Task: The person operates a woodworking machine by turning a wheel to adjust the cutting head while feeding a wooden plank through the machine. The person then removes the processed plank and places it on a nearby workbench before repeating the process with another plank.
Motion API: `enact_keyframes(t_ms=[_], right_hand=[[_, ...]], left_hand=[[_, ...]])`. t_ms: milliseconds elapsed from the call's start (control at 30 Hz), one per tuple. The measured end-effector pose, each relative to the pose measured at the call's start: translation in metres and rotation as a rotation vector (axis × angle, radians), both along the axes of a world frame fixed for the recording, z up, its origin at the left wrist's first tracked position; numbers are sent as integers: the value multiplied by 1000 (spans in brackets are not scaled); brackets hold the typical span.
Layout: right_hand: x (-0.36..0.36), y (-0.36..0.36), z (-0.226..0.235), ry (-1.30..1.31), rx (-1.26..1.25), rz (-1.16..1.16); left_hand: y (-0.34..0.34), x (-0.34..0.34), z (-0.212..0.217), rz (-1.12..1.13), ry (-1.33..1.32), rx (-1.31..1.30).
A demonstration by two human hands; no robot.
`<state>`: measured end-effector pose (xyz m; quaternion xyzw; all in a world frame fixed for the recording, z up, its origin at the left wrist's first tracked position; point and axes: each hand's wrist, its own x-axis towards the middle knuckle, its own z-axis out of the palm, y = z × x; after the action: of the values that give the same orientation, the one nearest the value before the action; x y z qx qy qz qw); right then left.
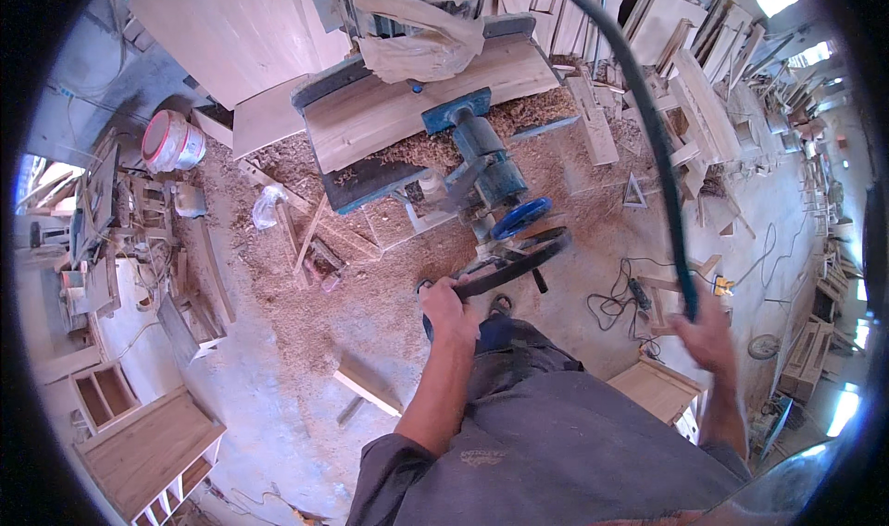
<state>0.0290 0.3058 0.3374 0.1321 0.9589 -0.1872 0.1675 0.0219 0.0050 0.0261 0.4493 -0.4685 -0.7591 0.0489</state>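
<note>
My left hand (449, 311) is closed round the rim of a black handwheel (509, 271) on the near side of a woodworking machine. A smaller blue handwheel (521, 219) sits just beyond it, on the machine's blue-grey shaft housing (493, 160). Out to the right, my right hand (708, 331) grips the lower end of a thick dark hose (653, 123) that comes down from the top of the view. Whatever lies inside that grip is hidden. A wide wooden board (366, 114) lies across the machine bed, below a draped cloth (421, 49).
Wood shavings (278, 174) cover the floor around the machine. A white bucket (173, 142) and scrap wood lie to the left. A tangled dark cable (611, 304) lies by my right side. Wooden cabinets (148, 443) stand at the lower left, stacked boards (694, 26) at the far right.
</note>
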Motion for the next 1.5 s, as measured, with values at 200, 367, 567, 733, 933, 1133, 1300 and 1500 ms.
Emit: enact_keyframes(t_ms=[200,367,567,733,933,1133,1300,1500], right_hand=[[12,19,148,640,175,63],[9,44,145,409,244,69],[-19,4,96,28,91,-98],[-26,10,77,38,68,-53],[-31,30,56,-8,98,-100],[-27,39,24,11,68,-88],[-30,42,13,-70,-16,-142],[-24,48,3,-46,-31,-109]], left_hand=[[-33,-5,-63,238,-46,898],[-20,-9,-74,239,-59,899],[20,-26,1,401,-37,625],[2,-21,-35,374,-15,841],[-3,-19,-105,93,-74,948],[-4,-13,-141,-13,-115,886],[-8,-9,-140,61,-39,895],[-8,-22,-93,53,-215,882]])
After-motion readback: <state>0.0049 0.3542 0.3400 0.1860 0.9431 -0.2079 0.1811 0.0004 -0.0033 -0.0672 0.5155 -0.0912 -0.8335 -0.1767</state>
